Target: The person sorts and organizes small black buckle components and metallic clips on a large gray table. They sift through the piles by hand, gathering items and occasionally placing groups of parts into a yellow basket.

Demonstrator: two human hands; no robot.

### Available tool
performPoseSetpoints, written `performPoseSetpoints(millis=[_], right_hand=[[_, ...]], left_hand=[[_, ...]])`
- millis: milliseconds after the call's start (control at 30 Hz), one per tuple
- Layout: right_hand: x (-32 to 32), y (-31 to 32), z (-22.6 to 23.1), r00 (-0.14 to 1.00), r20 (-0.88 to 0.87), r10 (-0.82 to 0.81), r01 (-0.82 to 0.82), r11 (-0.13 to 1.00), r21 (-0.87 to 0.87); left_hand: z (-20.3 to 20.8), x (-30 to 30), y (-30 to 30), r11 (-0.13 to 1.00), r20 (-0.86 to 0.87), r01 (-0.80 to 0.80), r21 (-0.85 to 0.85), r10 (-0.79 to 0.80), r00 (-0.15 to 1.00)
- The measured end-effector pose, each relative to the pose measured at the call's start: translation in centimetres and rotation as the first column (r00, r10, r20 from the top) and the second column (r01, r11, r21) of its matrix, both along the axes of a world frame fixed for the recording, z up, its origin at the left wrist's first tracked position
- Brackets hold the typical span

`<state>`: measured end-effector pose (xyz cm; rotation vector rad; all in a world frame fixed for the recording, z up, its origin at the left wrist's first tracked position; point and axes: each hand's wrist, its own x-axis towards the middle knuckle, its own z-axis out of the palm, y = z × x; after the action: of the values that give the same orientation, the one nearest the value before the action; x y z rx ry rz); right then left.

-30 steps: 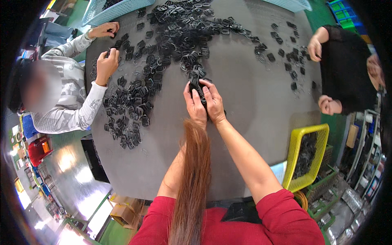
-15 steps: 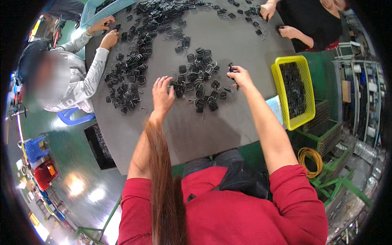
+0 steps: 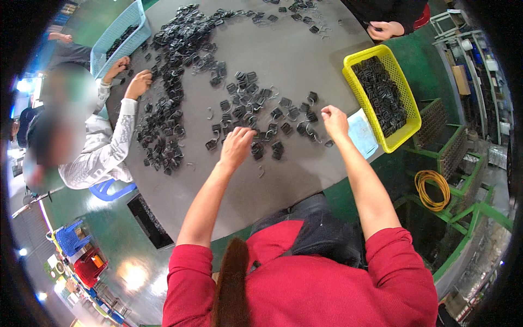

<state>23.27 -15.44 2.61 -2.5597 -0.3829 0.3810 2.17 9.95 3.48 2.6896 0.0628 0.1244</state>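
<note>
Can see a loose cluster of black buckles [image 3: 239, 111] spread over the middle of the grey table [image 3: 207, 201], with thin pale loops [image 3: 210, 113] lying in and around it. At its near edge, find the left hand [image 3: 238, 146], palm down, fingers partly bent toward the buckles; cannot tell of any piece under the fingertips. At its right side, just beside the outermost buckles, find the right hand [image 3: 336, 122], fingers curled in close to the thumb; cannot tell of any piece between them. Past the right hand, note a light blue sheet [image 3: 362, 136] and, just beside it, a yellow basket [image 3: 367, 106] well filled with black pieces [image 3: 381, 92]. To the left, see a long heap of similar buckles [image 3: 163, 128] running up the table and, alongside, 2 hands of a co-worker in a pale patterned top [image 3: 114, 147]. At upper left, note a light blue basket [image 3: 140, 35] with dark contents. At upper right, see 1 hand of a person in black [image 3: 385, 30] near the table edge. At lower right, note a yellow coil [image 3: 433, 191] near a green frame [image 3: 493, 215].
</note>
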Motion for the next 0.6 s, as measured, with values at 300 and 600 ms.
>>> performPoseSetpoints(millis=[300, 600], right_hand=[[4.6, 6.5, -2.7, 0.993, -0.097, -0.069, 0.054, 0.987, -0.151], [6.9, -1.7, -3.2, 0.948, -0.315, -0.047, 0.124, 0.965, 0.231]], left_hand=[[-3.9, 15.0, -7.4, 0.883, -0.170, -0.462, 0.079, 0.469, 0.867], [-1.6, 14.0, -1.6, -0.083, -0.452, -0.450, -0.889, 0.014, 0.892]])
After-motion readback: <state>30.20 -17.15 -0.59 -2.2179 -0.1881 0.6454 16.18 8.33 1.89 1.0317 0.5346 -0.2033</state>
